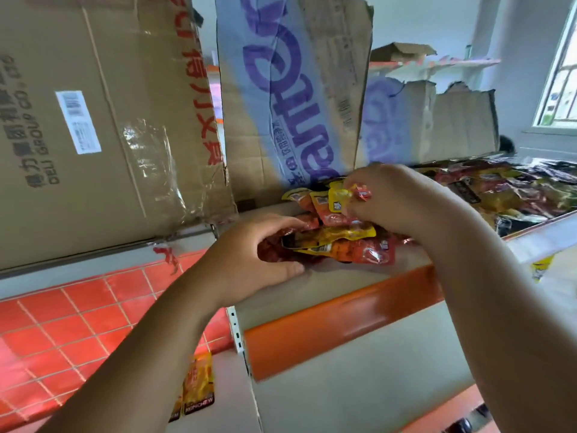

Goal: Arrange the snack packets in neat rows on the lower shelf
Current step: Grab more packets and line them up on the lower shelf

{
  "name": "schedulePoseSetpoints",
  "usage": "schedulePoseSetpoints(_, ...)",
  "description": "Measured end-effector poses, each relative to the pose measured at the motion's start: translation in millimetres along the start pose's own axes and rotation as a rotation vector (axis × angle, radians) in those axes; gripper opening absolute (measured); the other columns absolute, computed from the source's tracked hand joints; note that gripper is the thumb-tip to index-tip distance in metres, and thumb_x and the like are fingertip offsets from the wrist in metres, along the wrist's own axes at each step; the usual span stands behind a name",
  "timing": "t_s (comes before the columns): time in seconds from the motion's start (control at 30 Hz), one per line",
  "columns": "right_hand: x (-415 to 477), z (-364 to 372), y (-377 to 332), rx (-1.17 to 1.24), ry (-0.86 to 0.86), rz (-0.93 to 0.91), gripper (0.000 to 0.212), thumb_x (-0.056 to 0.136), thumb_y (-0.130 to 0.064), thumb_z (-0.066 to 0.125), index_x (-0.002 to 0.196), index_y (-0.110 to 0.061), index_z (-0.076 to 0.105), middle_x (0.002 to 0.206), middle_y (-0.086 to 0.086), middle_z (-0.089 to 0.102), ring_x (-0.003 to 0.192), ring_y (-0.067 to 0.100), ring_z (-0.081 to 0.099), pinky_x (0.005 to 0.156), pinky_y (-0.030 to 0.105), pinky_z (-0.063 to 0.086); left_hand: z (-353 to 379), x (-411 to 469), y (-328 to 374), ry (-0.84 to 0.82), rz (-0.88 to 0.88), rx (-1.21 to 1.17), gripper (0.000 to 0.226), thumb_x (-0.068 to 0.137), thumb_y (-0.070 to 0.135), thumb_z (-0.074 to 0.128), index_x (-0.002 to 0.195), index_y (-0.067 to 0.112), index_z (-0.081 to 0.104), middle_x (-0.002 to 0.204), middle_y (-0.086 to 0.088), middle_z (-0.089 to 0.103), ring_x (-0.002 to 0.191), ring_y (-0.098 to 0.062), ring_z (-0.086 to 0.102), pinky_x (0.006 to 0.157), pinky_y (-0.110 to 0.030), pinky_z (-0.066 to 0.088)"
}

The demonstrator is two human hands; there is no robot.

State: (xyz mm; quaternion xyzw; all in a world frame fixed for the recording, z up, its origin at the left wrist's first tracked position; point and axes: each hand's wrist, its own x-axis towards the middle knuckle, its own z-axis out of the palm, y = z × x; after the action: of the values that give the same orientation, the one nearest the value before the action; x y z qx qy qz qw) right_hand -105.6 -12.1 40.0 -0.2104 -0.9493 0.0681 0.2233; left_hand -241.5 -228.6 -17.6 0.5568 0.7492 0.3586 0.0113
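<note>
At the far left a big brown carton (93, 120) stands tilted in the view, its lower edge close to the perforated shelf post (235, 329). It carries a white barcode label, the print "DELI GROUP CO., LTD" and red Chinese characters. Under it the red tiled floor (62, 332) lies open, with two yellow packets (198, 385) whose dark label is too blurred to read. The left hand (249, 257) curls its fingers over the left end of the heap of snack packets (340, 242), thumb on the board. The heap lies on the shelf (343, 310), with a bare strip between it and the orange front lip. Just behind it a torn carton (290, 89) with large purple letters stands upright. The right hand (402, 198) pinches a small red and yellow packet (362, 193) above the heap. Further right, more packets (515, 189) cover the board, and a window (559, 73) is at the edge.
</note>
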Motion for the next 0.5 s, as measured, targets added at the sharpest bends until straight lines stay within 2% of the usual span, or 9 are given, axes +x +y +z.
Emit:
schedulePoseSetpoints(0.1,10.5,0.7,1.4,-0.054,-0.145,-0.034,0.036,0.088,-0.05,0.062,0.12,-0.035,0.064,0.118,0.001,0.063,0.1,0.021,0.059,0.085,0.036,0.051,1.4,-3.3,0.6,0.007,-0.028,-0.043,0.056,0.073,0.045,0.077,0.126,0.056,0.06,0.131,0.031,0.06,0.126,0.012,0.051,0.105,-0.016,0.039)
schedulePoseSetpoints(0.23,11.5,-5.1,-1.3,-0.019,-0.216,-0.112,0.042,0.085,-0.039,0.068,0.126,-0.039,0.06,0.121,-0.005,0.062,0.103,0.019,0.06,0.088,0.035,0.051,1.4,-4.1,4.7,-0.013,-0.039,-0.066,0.055,0.076,0.036,0.077,0.118,0.068,0.06,0.125,0.041,0.06,0.121,0.017,0.053,0.096,-0.004,0.037)
schedulePoseSetpoints(0.3,11.7,-3.2,-1.7,0.049,-0.2,-0.175,0.047,0.08,-0.035,0.073,0.125,-0.039,0.061,0.118,-0.007,0.065,0.101,0.016,0.062,0.09,0.038,0.053,2.4,-4.3,4.0,0.016,-0.056,-0.069,0.053,0.074,0.037,0.077,0.12,0.058,0.064,0.126,0.039,0.061,0.121,0.017,0.053,0.097,-0.004,0.038)
schedulePoseSetpoints(0.37,10.9,-0.3,-2.1,0.155,-0.101,-0.236,0.054,0.074,-0.037,0.077,0.125,-0.041,0.06,0.117,-0.01,0.067,0.101,0.013,0.063,0.09,0.037,0.054,3.1,-5.5,1.3,0.044,-0.066,-0.068,0.056,0.074,0.037,0.078,0.127,0.049,0.063,0.129,0.033,0.062,0.124,0.013,0.053,0.103,-0.012,0.039)
schedulePoseSetpoints(0.43,9.8,0.0,-3.0,0.282,0.082,-0.302,0.056,0.075,-0.036,0.077,0.129,-0.039,0.06,0.118,-0.013,0.068,0.105,0.008,0.063,0.093,0.03,0.052,2.8,-6.8,0.2,0.044,-0.071,-0.068,0.059,0.074,0.041,0.078,0.131,0.045,0.063,0.132,0.031,0.062,0.127,0.01,0.053,0.106,-0.02,0.04)
schedulePoseSetpoints(0.5,9.3,-1.7,-4.8,0.452,0.252,-0.355,0.056,0.079,-0.032,0.075,0.132,-0.033,0.059,0.114,-0.016,0.069,0.107,0.002,0.062,0.094,0.023,0.049,3.1,-7.9,0.0,0.054,-0.066,-0.072,0.059,0.073,0.045,0.078,0.13,0.045,0.063,0.132,0.032,0.06,0.127,0.011,0.052,0.105,-0.017,0.039)
